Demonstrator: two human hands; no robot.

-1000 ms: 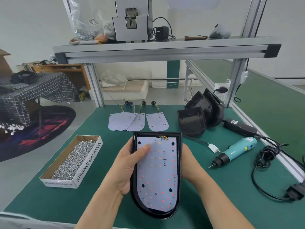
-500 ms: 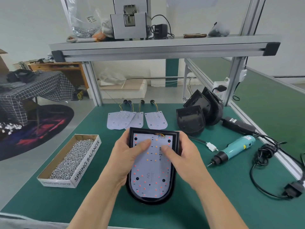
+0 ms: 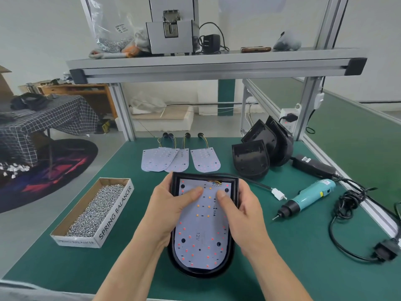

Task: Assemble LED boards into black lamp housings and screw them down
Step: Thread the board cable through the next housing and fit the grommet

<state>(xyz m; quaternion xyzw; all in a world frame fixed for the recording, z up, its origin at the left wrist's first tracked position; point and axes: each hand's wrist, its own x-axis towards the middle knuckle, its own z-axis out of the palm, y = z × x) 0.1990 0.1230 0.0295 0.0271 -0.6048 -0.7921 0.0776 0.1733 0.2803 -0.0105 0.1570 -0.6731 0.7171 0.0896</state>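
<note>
A black lamp housing [image 3: 230,260] lies flat on the green table in front of me, with a white LED board [image 3: 204,235] seated inside it. My left hand [image 3: 167,211] grips the housing's left edge, its thumb pressing on the board's upper part. My right hand [image 3: 245,213] grips the right edge the same way, thumb on the board. Three spare LED boards [image 3: 205,159] with wires lie further back. Several empty black housings [image 3: 251,159] are stacked at the back right. A teal electric screwdriver [image 3: 308,196] lies to the right.
A cardboard box of screws [image 3: 95,210] sits at the left. A black power adapter [image 3: 312,166] and coiled black cable [image 3: 347,205] lie at the right, near the table edge. A white connector [image 3: 278,194] on a cable lies beside the housing. An aluminium shelf [image 3: 217,66] spans overhead.
The housing came down from a tilted hold to lie flat on the table. My right hand moved from beneath its right side onto the edge, thumb now pressing the board.
</note>
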